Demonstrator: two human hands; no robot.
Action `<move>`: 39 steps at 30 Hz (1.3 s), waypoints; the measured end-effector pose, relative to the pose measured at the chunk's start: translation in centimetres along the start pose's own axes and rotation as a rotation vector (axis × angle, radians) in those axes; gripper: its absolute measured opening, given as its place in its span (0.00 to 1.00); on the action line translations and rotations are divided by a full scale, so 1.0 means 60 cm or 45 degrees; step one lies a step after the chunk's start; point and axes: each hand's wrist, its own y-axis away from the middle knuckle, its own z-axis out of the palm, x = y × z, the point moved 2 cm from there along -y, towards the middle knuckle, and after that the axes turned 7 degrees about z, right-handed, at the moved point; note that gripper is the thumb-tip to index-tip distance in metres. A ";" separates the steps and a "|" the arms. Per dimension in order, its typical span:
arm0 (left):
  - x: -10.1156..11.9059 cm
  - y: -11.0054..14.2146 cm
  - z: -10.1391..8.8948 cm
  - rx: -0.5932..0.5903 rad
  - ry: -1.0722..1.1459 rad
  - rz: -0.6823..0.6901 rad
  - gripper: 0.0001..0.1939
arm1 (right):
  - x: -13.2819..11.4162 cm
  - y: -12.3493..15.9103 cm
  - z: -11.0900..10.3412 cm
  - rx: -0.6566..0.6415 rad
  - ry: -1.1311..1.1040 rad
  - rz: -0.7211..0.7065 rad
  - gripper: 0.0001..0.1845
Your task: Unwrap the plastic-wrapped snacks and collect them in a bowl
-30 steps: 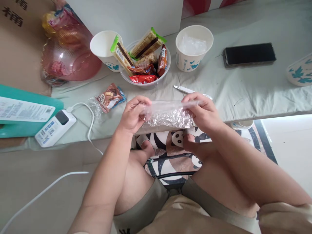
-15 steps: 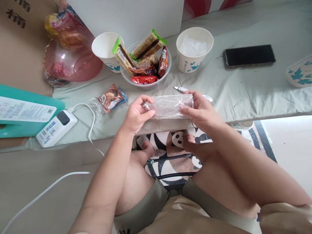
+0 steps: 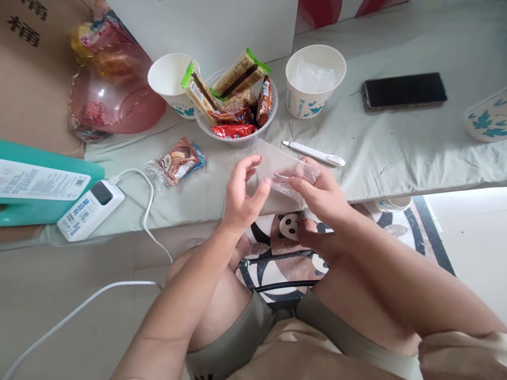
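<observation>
The cloth-covered table (image 3: 396,148) stretches across the view. On its left are a cardboard box (image 3: 39,79), a green jug (image 3: 47,182) and a pink see-through bowl (image 3: 119,103); a large white box (image 3: 214,26) is at the back. In front of the white box, a clear plastic bowl (image 3: 237,138) holds wrapped snacks (image 3: 237,76), 2 of them with green ends.

Of 3 paper cups on the table, 1 is just left of the snacks, the white cup (image 3: 168,76). Another, the filled cup (image 3: 312,97), is right of them with crumpled clear plastic inside, and the leaf-print cup (image 3: 489,119) is cut off at the right edge.

Near the table's front edge, the right hand (image 3: 317,190) has its thumb and fingers closed on the right part of a clear plastic film (image 3: 273,163). The film spreads leftward from that grip, its upper corner pointing toward the snack bowl. The left hand (image 3: 247,195) is open, thumb and fingers well apart, with its fingertips beside the film's left edge; whether they touch it, I cannot tell.

A black phone (image 3: 404,92) lies flat between the 2 cups on the right. The white plug block (image 3: 91,210), with a cable in its end, is beside the jug. A white cutter (image 3: 315,153) lies just beyond the right hand, and 2 small packets (image 3: 180,161) overlap left of the hands.
</observation>
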 end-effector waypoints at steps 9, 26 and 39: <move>-0.017 -0.003 0.021 -0.206 0.494 -0.448 0.24 | 0.020 -0.001 0.015 -0.103 -0.219 0.069 0.13; -0.016 -0.019 0.019 -0.091 0.557 -0.561 0.28 | 0.001 -0.014 -0.004 0.092 0.059 -0.015 0.13; 0.089 -0.122 0.039 0.242 -0.277 0.174 0.11 | -0.010 -0.014 -0.030 0.252 -0.127 -0.030 0.07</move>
